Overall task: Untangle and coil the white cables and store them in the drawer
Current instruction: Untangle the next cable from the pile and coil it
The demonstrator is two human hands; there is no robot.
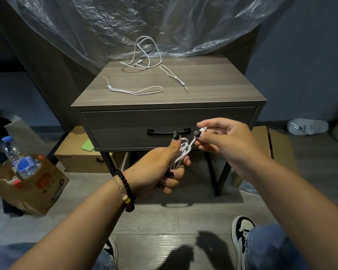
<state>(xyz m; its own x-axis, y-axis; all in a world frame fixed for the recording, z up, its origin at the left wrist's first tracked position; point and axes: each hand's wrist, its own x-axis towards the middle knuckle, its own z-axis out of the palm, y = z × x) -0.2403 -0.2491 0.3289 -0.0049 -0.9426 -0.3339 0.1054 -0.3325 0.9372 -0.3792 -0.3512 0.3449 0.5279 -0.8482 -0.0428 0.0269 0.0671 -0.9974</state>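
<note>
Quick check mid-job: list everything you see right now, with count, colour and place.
Nightstand: one, grey wood, centre.
Drawer: one, grey, black handle, closed.
Loose cable: one, white, tangled at the nightstand's back.
Cords: two, white, looped, on the nightstand top.
Coiled cable: one, white, in the left hand; its plug in the right.
Plastic sheet: one, clear, behind.
Cardboard boxes: brown, under and beside the nightstand.
Paper bag: one, brown, floor left, holding a bottle.
Slipper: one, white, floor right.
Shoes: two, black and white.
Left hand: grip round the coil.
Right hand: pinching the plug.
</note>
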